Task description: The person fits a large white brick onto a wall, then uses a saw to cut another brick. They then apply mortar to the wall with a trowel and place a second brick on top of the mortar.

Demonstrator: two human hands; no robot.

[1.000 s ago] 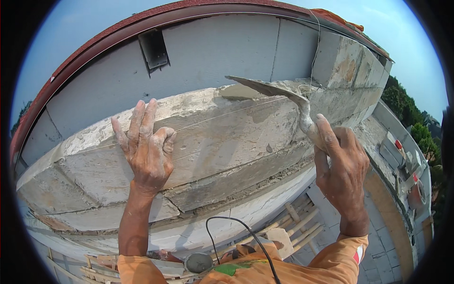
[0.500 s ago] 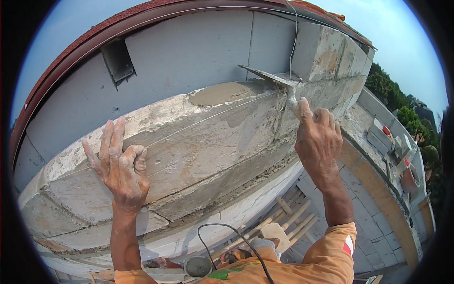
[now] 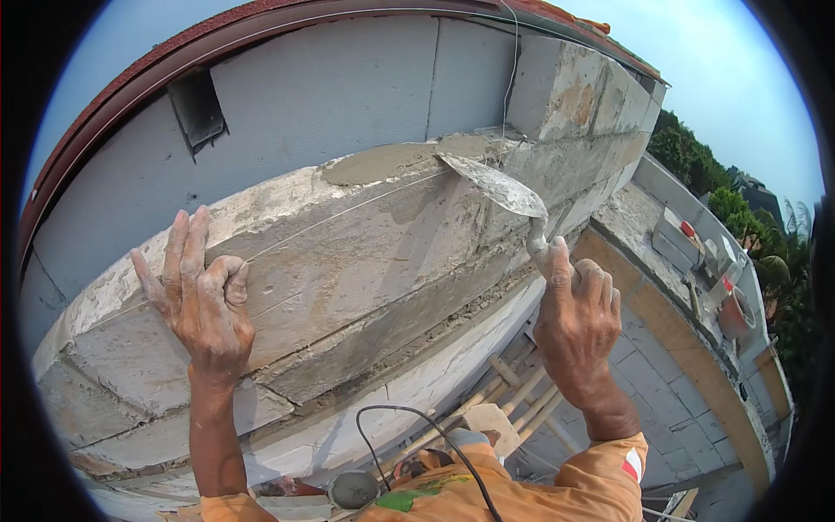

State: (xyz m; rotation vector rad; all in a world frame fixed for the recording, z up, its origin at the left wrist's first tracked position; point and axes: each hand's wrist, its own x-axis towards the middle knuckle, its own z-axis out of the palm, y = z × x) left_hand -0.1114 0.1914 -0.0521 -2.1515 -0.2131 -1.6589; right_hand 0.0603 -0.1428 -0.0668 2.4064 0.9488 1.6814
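Note:
My left hand (image 3: pixel 196 304) pinches a thin white string (image 3: pixel 287 237) with thumb and forefinger, the other fingers spread against the face of a rough grey block wall (image 3: pixel 304 296), near its upper edge. My right hand (image 3: pixel 576 313) grips the handle of a mortar-caked trowel (image 3: pixel 496 184). Its pointed blade is angled up and left, tip at the wall's upper edge beside a smear of wet grey mortar (image 3: pixel 374 159). The string runs along the wall behind the blade toward the upper right.
Above is a grey wall (image 3: pixel 322 87) with a rectangular opening (image 3: pixel 196 109) under a red roof edge (image 3: pixel 261 19). At right, a ledge holds a grey box (image 3: pixel 674 235) and reddish bucket (image 3: pixel 735 313). Below are bamboo poles (image 3: pixel 535 413), a black cable (image 3: pixel 409 409) and a grey bucket (image 3: pixel 352 490).
The trowel has moved from above the wall's top down and toward me, its blade tipping over. Both hands and the surroundings have shifted left in the view; my left hand keeps its pinch.

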